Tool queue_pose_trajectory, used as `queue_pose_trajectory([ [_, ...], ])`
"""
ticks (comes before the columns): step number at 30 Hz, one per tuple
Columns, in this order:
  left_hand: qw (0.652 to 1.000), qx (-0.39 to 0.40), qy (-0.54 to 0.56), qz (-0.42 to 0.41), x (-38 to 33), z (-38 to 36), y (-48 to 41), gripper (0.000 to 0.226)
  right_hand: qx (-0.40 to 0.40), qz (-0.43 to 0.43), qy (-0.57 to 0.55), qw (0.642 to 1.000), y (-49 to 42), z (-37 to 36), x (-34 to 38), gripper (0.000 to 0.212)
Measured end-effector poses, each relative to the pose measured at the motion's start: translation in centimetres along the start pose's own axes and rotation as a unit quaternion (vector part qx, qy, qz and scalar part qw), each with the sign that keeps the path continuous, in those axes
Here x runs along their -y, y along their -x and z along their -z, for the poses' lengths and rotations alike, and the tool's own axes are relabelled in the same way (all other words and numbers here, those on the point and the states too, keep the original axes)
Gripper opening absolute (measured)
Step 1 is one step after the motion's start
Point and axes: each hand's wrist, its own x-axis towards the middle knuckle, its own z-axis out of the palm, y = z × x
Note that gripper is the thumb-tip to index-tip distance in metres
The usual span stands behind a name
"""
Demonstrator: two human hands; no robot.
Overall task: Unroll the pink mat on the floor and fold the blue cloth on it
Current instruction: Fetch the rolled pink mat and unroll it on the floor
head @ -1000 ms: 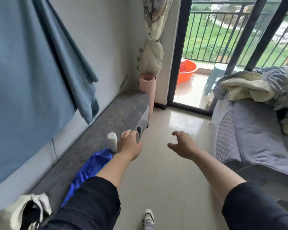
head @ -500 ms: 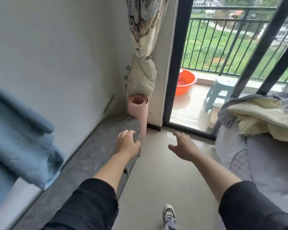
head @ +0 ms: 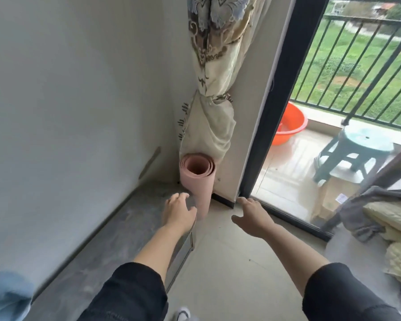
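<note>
The pink mat stands rolled up and upright in the room's corner, under a knotted curtain. My left hand is stretched out just left of its lower part, fingers spread, holding nothing; whether it touches the roll I cannot tell. My right hand reaches forward to the right of the roll, apart from it, fingers open and empty. The blue cloth is out of view.
A low grey cabinet runs along the left wall up to the mat. The patterned curtain hangs above the roll. A black door frame opens onto a balcony with an orange basin and a green stool. Bedding lies at the right.
I have walked closer to the corner; the pink roll now looms large just ahead of both hands. The blue cloth on the cabinet has dropped out of view behind me.
</note>
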Motion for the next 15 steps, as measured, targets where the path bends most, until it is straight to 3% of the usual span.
queue_pose_trajectory([
  [15,0.986,0.154,-0.056,0.04,3.2,-5.9,-29.0,0.056,0.073,-0.065,-0.011,0.995,-27.9,-3.0,0.1,0.066],
])
